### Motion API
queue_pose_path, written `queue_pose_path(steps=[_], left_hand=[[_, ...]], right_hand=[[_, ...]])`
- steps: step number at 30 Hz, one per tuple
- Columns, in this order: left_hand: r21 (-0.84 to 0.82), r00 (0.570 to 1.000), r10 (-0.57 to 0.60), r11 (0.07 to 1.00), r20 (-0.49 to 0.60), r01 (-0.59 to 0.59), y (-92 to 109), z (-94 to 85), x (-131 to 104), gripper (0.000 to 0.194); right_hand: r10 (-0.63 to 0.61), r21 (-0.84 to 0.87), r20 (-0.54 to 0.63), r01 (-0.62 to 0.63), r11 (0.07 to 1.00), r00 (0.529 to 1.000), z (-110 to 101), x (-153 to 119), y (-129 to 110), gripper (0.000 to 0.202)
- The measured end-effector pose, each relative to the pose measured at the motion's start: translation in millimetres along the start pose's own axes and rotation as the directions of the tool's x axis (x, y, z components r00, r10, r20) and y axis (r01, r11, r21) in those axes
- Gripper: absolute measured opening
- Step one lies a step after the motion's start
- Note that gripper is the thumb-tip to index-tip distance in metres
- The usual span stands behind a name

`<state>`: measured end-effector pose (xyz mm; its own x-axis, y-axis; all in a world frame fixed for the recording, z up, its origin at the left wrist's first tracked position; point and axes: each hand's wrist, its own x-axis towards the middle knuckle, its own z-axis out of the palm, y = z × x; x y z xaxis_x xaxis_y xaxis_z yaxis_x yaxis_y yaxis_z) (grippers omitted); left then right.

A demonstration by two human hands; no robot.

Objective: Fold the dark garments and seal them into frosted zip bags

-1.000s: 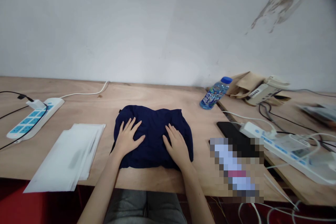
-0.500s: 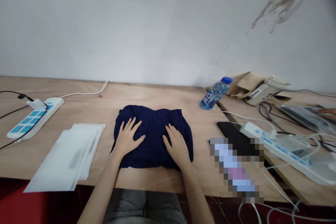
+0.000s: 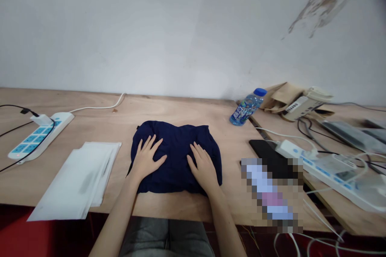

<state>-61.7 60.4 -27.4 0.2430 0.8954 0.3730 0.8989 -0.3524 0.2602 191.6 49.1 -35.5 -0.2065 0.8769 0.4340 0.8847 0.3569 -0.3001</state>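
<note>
A dark navy piece of folded cloth [image 3: 176,156] lies on the wooden table [image 3: 169,207] in front of me; its exact kind does not show. My left hand [image 3: 147,158] rests flat on its left part with fingers spread. On the right part lies my right hand [image 3: 202,164], palm down, thumb apart from the fingers. Neither hand grips the cloth. To the left of the cloth is a stack of white sheets [image 3: 78,176], whose front end reaches over the table edge.
At left lies a power strip [image 3: 39,136] with a plug and black cable. On the right are a blue-capped bottle [image 3: 247,107], a black flat object [image 3: 268,156], a pixelated item [image 3: 271,192], another power strip [image 3: 325,174], a coffee cup [image 3: 304,104] and loose cables.
Both hands and the cloth stay in place. At the far right edge, a blurred hand seen over the plastic-wrapped items is gone from view.
</note>
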Motion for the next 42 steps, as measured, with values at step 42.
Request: queue_pose_path(steps=[42], left_hand=[[-0.007,1.000,0.004,1.000,-0.014,-0.004,0.7,-0.8,-0.2,0.065]], right_hand=[[-0.013,0.030,-0.016,0.013,0.999,1.000,-2.6,0.2,-0.1,0.048]])
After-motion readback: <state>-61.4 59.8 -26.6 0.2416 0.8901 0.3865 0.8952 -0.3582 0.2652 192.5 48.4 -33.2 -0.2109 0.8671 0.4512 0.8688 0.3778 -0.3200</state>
